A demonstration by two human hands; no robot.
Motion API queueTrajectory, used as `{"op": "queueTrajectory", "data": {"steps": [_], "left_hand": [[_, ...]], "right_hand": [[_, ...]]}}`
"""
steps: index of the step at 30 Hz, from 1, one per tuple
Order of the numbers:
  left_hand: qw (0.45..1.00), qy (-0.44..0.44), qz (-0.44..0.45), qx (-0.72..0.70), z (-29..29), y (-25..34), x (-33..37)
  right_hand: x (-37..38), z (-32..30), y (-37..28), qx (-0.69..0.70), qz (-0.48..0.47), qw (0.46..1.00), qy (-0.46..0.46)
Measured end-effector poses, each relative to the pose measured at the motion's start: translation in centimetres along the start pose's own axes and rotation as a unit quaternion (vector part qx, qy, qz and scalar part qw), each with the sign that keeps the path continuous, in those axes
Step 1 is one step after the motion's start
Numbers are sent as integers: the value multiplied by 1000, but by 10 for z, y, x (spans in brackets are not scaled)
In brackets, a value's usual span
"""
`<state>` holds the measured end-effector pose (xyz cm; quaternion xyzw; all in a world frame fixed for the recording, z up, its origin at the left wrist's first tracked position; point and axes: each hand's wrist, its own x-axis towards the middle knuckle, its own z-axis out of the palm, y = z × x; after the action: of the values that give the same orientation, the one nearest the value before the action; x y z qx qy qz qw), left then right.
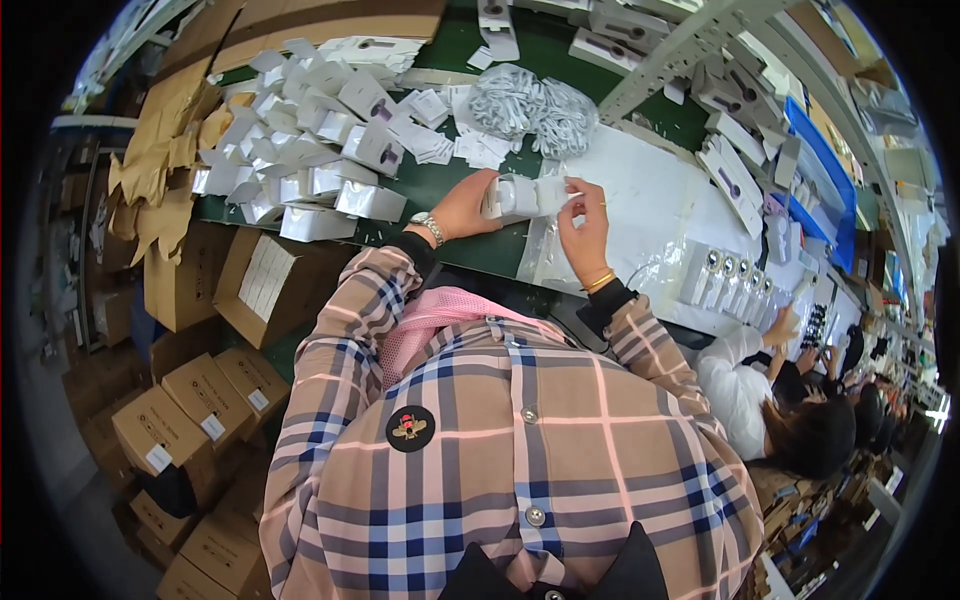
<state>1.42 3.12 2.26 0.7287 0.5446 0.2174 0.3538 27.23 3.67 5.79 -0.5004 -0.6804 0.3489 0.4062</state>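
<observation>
White box (514, 198), held in left hand (464, 208)

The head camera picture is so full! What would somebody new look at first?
Probably the big heap of white boxes at the upper left. Next, perhaps, the left hand near the middle, holding a small white item, with the right hand at its other end. The bright blue tray at the upper right stands out too.
</observation>
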Motion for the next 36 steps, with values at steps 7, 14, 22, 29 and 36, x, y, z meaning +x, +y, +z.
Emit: {"op": "queueTrajectory", "data": {"steps": [7,14,22,29,36], "left_hand": [[996,9,-20,-83,-40,4,-29],[945,84,-44,-314,-53,-3,-48],[981,180,1,-70,-86,18,-65],[904,342,-90,238,-151,46,-119],[958,219,-150,113,-148,-1,-133]], "right_hand": [[30,26,0,186,51,981,12],[36,49,-7,121,43,969,-209],[51,124,-5,109,2,961,-255],[60,190,-40,13,65,984,-168],[69,217,5,73,-101,954,-271]]}}
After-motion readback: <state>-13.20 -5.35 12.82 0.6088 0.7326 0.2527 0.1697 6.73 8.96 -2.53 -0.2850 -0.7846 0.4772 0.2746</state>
